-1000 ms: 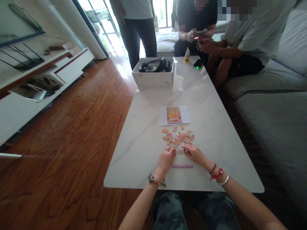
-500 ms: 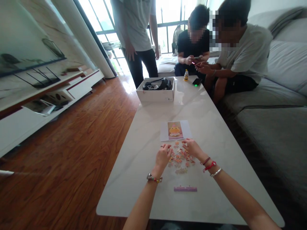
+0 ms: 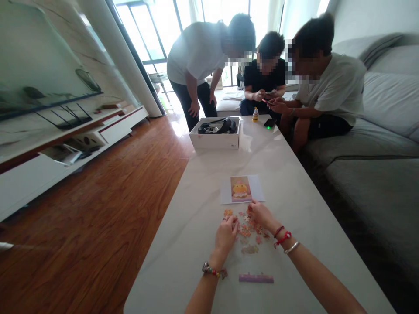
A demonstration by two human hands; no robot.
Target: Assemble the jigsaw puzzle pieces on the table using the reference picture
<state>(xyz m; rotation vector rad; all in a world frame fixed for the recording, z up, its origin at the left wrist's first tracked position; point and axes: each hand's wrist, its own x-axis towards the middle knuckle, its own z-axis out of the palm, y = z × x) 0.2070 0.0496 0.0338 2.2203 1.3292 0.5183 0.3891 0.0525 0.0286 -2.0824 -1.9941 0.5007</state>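
Loose jigsaw puzzle pieces (image 3: 245,230), pink and orange, lie in a pile on the white table between my hands. My left hand (image 3: 226,235) is at the pile's left side, fingers curled together; whatever is under the fingertips is hidden. A few orange pieces (image 3: 228,212) sit apart, just beyond that hand. At the far side of the pile, my right hand (image 3: 261,215) has its fingers closed on a small orange puzzle piece, partly covered. Beyond lies a paper sheet (image 3: 258,188) with a picture of a yellow figure (image 3: 241,189). Nearer me are a pale cluster of pieces (image 3: 249,249) and a purple strip (image 3: 255,278).
A white box (image 3: 214,141) holding a black headset (image 3: 218,126) stands at the table's far end. Right of it are a small yellow-capped bottle (image 3: 255,114) and a black device (image 3: 269,123) with a green light. Two people sit by the sofa (image 3: 369,144); another stands bent over.
My left hand has drawn back toward me, uncovering orange pieces beyond it. My right hand's fingers have closed in over the pile. The standing person has bent forward. The view has tilted up.
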